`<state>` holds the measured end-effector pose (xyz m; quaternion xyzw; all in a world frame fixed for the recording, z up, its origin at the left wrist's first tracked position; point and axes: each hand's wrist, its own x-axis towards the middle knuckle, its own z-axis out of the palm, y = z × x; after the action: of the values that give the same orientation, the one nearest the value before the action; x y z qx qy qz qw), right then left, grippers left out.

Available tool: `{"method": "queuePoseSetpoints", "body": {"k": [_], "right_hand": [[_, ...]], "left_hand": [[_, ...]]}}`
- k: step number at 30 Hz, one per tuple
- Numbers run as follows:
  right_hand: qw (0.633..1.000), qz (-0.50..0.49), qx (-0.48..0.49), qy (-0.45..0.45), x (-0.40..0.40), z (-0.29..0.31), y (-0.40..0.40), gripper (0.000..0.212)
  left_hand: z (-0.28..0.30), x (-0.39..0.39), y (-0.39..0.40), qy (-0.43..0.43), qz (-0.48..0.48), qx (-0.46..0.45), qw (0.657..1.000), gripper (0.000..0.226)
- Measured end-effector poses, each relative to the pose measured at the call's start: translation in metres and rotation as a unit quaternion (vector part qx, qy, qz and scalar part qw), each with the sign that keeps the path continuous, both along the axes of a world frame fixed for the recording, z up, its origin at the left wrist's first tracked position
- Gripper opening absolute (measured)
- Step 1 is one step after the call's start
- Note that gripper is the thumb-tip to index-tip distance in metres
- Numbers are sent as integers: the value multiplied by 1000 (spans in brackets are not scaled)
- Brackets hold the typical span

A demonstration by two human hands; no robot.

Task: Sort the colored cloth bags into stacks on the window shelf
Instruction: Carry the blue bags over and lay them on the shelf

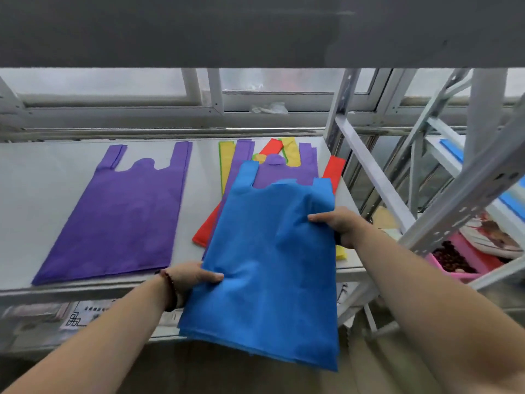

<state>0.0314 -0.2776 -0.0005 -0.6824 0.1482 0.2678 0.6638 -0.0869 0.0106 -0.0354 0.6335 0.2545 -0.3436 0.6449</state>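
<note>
A blue cloth bag is held up in front of the shelf, its lower half hanging past the shelf's front edge. My left hand pinches its left edge, thumb on top. My right hand grips its right edge higher up. A purple bag lies flat on the left part of the white shelf. Behind the blue bag lies a mixed pile: another purple bag, a red bag and a yellow bag, partly hidden.
Grey metal rack posts and diagonal braces stand right of the shelf. A pink basket with dark items sits low at the right. Window frames run behind the shelf. Papers lie on the level below.
</note>
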Motion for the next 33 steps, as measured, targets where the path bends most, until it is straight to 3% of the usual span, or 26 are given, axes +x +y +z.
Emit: {"method": "queuePoseSetpoints", "body": {"k": [5,10,13,17,24,27,30,33], "right_hand": [[990,-73,-35,-120,-33,31,-20,32],[955,-177,-54,-233,-93,60,-54,13],[934,-226,-78,-265,-139,74,-87,15],[913,-290,-89,-272,-195,92,-138,18],[875,-388,-111,-267,-263,111,-233,35],[867,-411,-111,-260,-282,110,-285,31],[863,-427,-98,-252,-296,105,-348,29],[893,-399,-81,-192,-308,90,-411,40]], "left_hand": [[4,-8,-3,-154,-14,98,983,28],[11,-18,-30,-233,-57,63,969,18],[12,-22,-64,-250,-101,28,963,20],[18,-33,-126,-283,-174,3,943,13],[30,-51,-240,-294,-280,-17,914,18],[29,-55,-295,-304,-305,-25,902,12],[27,-58,-358,-324,-326,-15,888,10],[21,-64,-423,-328,-333,1,884,13]]}}
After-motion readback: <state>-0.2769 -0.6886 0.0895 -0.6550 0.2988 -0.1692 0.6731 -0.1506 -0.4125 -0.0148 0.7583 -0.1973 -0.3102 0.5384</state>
